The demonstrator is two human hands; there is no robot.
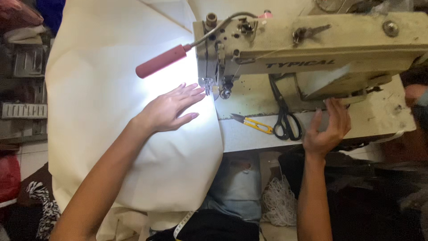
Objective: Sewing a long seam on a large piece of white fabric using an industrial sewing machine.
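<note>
Cream fabric (111, 147) spread wide over table, draping off front edge. Left hand (171, 109) flat on it, fingers together, gripping nothing, tips just beside presser foot (209, 85). Risk: fingertips could drift under needle; hanging weight could drag seam crooked. Thread snips (253, 124), black scissors (285, 118) lie between hands. Right hand (330, 127) open, palm up, under sewing machine (321, 49) arm.

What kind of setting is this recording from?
Most likely a tailoring or garment workshop. An industrial sewing machine with a pink gooseneck lamp stands on a worn table, black scissors lie beside it, and the left hand flattens cream fabric.
</note>
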